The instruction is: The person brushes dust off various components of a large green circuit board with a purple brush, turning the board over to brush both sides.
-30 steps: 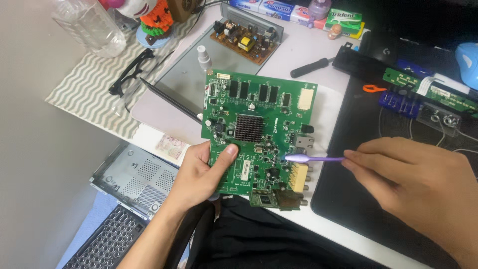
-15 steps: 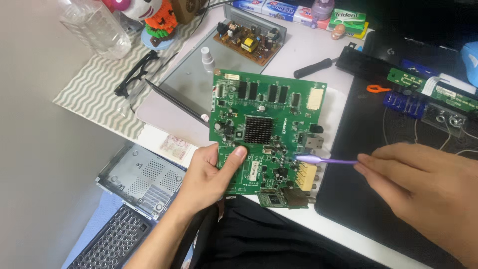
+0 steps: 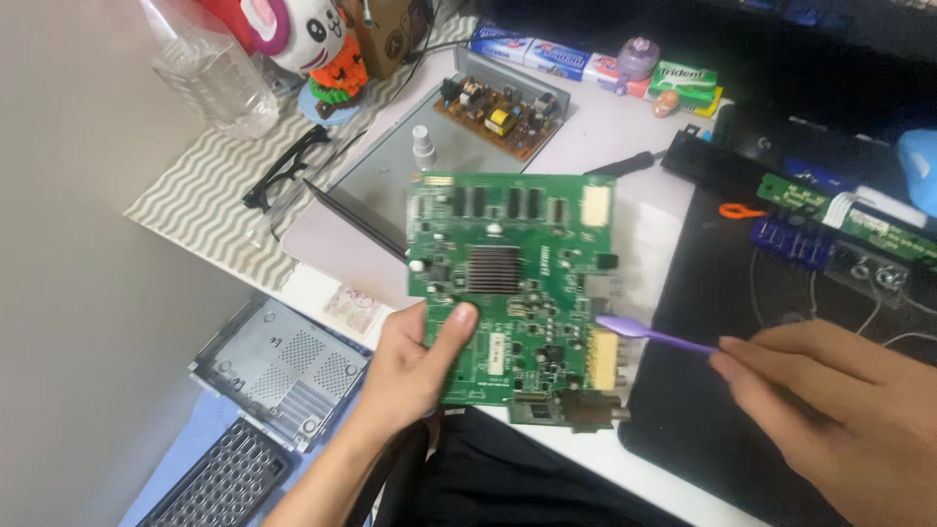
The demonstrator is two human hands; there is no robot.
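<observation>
**Two hands work on a green circuit board with a purple tool**

Head view, looking down. The landmark is the green board (image 3: 512, 288), held up over the near edge of a white table (image 3: 639, 146), tilted flat toward the camera so its component side can be read. A square ribbed heatsink (image 3: 493, 269) sits near the board's middle.

The left hand (image 3: 415, 366) grips the board's lower left corner, thumb pressed on the top face and fingers curled underneath. This grip appears to steady the board and leaves most of its surface uncovered.

The right hand (image 3: 835, 410) comes in from the right of the board, fingers pinched together on the thin handle of a purple tool (image 3: 649, 334). The tool's rounded tip touches the board's right edge, just above a pale yellow connector (image 3: 603, 357). Holding the handle far back seems to keep the hand off the parts.

Right of the board lies a black mat (image 3: 717, 283), carrying a small blue board (image 3: 791, 241) and a narrow green strip board (image 3: 839, 210). Behind the board rests a grey metal tray (image 3: 390, 171) with a brown board (image 3: 500, 115) inside. A black screwdriver (image 3: 634, 163) lies behind the board's right corner. Left of the board, a striped cloth (image 3: 200, 200) bears black glasses (image 3: 283, 166) and a clear bottle (image 3: 210, 63). Below and left of the board, a perforated metal cover (image 3: 278, 366) lies lower down.
</observation>
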